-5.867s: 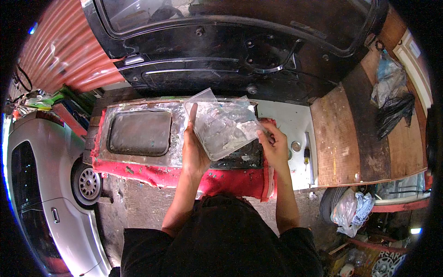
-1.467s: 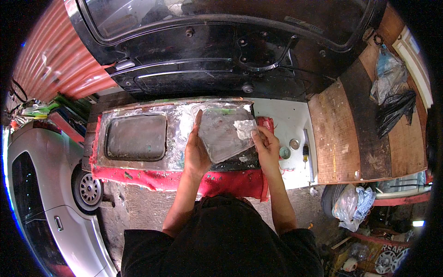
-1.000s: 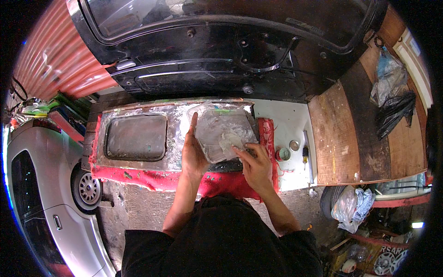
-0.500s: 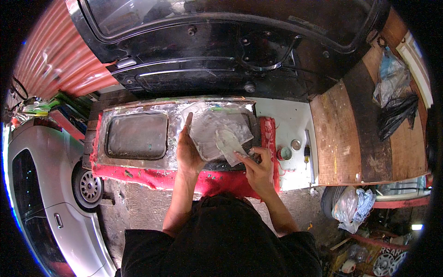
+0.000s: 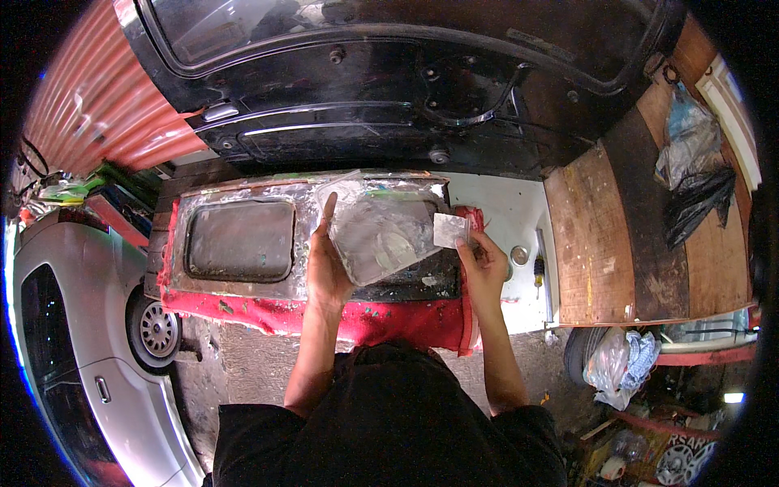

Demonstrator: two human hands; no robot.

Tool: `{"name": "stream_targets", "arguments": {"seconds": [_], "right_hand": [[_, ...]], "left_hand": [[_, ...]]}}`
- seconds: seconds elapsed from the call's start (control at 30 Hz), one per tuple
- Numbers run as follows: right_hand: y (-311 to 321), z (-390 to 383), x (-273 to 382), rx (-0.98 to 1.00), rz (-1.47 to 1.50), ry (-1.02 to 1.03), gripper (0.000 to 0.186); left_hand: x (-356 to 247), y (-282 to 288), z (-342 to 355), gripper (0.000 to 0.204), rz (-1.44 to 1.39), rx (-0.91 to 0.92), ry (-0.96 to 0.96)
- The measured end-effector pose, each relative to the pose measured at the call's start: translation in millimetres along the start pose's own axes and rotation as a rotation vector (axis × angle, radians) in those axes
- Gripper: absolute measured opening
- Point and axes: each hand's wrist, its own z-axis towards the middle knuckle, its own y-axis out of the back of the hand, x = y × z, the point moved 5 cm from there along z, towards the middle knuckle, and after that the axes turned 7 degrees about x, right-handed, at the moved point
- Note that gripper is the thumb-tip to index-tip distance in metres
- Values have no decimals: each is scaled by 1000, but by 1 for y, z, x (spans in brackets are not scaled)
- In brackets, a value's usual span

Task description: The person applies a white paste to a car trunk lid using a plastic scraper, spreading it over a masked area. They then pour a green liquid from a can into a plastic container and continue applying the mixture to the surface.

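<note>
My left hand (image 5: 329, 272) grips the edge of a thin translucent sheet (image 5: 369, 231), its thumb and palm along the left side. A smear of pale grey putty (image 5: 395, 247) lies on the sheet's right part. My right hand (image 5: 484, 264) pinches a small flat putty spreader (image 5: 448, 230), whitish on its face, just off the sheet's right edge. Beneath both hands lies a worn metal panel (image 5: 307, 213) with two rounded recesses and patches of white filler. The sheet covers much of the right recess.
A red cloth (image 5: 268, 314) lies under the panel. On the white surface (image 5: 519, 203) at right are a small round tin (image 5: 519, 255), a yellow-handled screwdriver (image 5: 539, 272) and a metal bar. A black vehicle door (image 5: 324, 105) stands behind; a silver car (image 5: 105, 325) is at left.
My right hand and the spreader have moved right and up, off the sheet. The putty that stretched to the sheet's lower corner is now a smaller patch. My left hand has shifted slightly left.
</note>
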Motion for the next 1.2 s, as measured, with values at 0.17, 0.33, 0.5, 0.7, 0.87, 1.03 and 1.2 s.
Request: {"name": "stream_targets", "arguments": {"seconds": [0.17, 0.33, 0.5, 0.7, 0.87, 1.03, 1.2], "right_hand": [[-1, 6, -7, 140, 71, -75, 23], [0, 10, -3, 288, -40, -89, 26], [-6, 9, 7, 334, -106, -68, 20], [-16, 3, 2, 376, -90, -98, 18], [-29, -1, -1, 378, -43, -92, 20], [-30, 0, -10, 397, 42, -158, 21], [-33, -2, -7, 391, 162, -198, 21]], "left_hand": [[-3, -9, 1, 66, 91, 49, 17], [-8, -12, 5, 62, 107, 64, 37], [-6, -10, 7, 67, 161, 75, 58], [-2, -15, 7, 65, 178, 64, 78], [3, -15, 8, 62, 165, 53, 46], [2, -18, 9, 59, 178, 63, 67], [1, -22, 10, 59, 202, 53, 57]]}}
